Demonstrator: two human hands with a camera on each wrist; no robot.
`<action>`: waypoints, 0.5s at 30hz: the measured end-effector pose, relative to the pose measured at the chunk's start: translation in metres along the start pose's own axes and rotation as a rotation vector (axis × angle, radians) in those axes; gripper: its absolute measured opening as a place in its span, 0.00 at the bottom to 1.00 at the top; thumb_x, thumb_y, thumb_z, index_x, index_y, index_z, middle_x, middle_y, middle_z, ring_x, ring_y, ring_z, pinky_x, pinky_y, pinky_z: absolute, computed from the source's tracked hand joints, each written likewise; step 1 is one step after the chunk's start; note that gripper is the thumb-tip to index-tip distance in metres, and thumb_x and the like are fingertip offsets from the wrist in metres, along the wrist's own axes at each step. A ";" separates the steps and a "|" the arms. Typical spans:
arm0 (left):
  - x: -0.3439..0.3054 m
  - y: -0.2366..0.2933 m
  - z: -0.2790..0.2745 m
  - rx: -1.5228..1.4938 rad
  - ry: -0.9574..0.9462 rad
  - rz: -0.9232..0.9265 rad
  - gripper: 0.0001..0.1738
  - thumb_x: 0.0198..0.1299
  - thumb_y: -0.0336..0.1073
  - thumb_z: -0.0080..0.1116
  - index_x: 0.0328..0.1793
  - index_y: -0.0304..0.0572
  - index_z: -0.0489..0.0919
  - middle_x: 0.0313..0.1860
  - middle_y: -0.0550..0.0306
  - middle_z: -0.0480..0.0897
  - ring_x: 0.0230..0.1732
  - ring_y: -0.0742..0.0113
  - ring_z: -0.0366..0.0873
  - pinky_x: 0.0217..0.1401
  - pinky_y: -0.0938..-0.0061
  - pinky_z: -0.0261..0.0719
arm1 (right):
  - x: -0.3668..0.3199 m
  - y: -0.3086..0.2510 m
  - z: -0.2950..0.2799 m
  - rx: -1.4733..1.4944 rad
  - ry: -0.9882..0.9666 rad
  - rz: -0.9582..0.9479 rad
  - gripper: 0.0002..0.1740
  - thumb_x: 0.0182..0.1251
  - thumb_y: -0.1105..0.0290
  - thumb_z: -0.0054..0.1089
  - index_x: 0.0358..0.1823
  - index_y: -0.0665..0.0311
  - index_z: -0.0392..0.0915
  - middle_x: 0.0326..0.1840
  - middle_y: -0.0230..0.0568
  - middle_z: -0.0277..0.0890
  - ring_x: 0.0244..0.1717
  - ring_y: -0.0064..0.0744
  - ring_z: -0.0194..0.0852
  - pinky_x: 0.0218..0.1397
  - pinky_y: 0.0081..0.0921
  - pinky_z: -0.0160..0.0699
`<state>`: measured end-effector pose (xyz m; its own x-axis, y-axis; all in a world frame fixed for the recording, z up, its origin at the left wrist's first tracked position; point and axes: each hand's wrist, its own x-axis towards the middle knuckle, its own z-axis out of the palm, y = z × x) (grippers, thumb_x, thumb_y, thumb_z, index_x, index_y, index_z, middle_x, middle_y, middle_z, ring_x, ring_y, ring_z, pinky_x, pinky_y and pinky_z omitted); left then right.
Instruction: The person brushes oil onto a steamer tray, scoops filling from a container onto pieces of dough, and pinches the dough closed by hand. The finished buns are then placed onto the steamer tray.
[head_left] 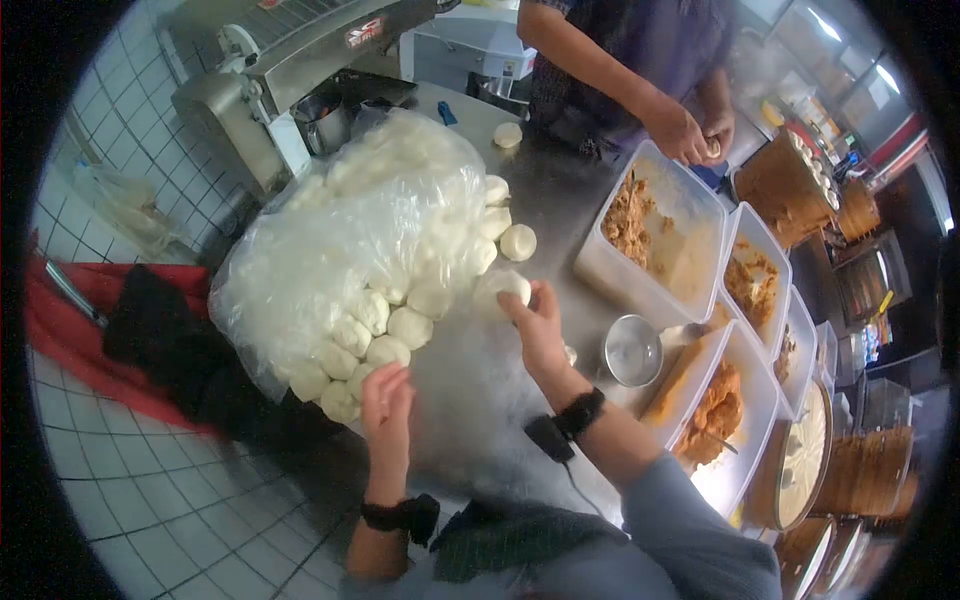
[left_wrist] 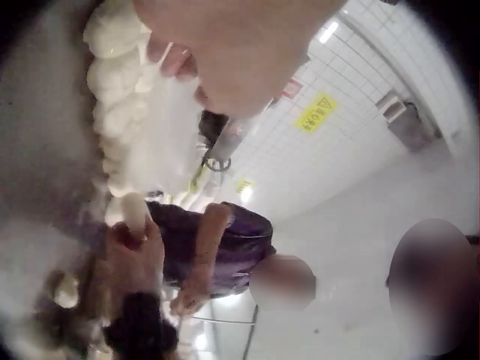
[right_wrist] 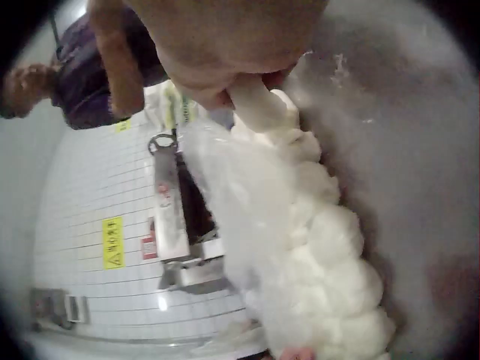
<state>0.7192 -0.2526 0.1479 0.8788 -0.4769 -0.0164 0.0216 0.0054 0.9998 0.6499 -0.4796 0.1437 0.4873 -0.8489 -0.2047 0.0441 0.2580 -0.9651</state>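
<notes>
My right hand (head_left: 541,330) pinches a pale, flattened round of dough (head_left: 500,288) above the steel table. In the right wrist view the dough round (right_wrist: 257,103) shows edge-on between thumb and fingers. My left hand (head_left: 388,415) is at the near end of a heap of white dough balls (head_left: 409,327), fingers loosely bent and fingertips right by the nearest balls; no held thing shows in it. A clear plastic sheet (head_left: 320,245) covers most of the heap, leaving its right and near sides bare.
Plastic tubs of filling (head_left: 655,290) and a small metal bowl (head_left: 632,351) stand to the right. Across the table another person (head_left: 640,75) works a small piece with both hands. A steel machine (head_left: 290,85) is at the back left, bamboo steamers (head_left: 785,190) far right.
</notes>
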 end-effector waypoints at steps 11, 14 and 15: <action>-0.046 -0.021 0.065 -0.298 -0.410 -0.606 0.18 0.62 0.30 0.56 0.57 0.31 0.71 0.50 0.53 0.77 0.49 0.66 0.77 0.50 0.70 0.81 | -0.113 -0.006 -0.066 -0.495 -0.400 0.016 0.22 0.63 0.64 0.62 0.55 0.67 0.74 0.45 0.48 0.79 0.45 0.32 0.79 0.47 0.27 0.77; -0.056 -0.028 0.069 -0.015 -0.389 -0.524 0.17 0.61 0.33 0.59 0.54 0.34 0.73 0.43 0.57 0.79 0.40 0.72 0.78 0.40 0.76 0.78 | -0.118 0.004 -0.076 -0.754 -0.372 0.071 0.19 0.62 0.65 0.61 0.54 0.63 0.75 0.49 0.54 0.77 0.44 0.40 0.81 0.47 0.31 0.79; -0.059 -0.036 0.069 0.174 -0.406 -0.409 0.16 0.62 0.33 0.58 0.54 0.35 0.73 0.39 0.58 0.79 0.35 0.73 0.77 0.36 0.79 0.76 | -0.121 0.016 -0.081 -0.744 -0.379 0.077 0.19 0.62 0.65 0.61 0.54 0.63 0.75 0.49 0.54 0.77 0.44 0.40 0.81 0.47 0.31 0.79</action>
<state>0.6336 -0.2856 0.1135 0.5625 -0.7078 -0.4273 0.2107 -0.3770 0.9019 0.5212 -0.4102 0.1402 0.7315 -0.5944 -0.3342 -0.5236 -0.1757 -0.8336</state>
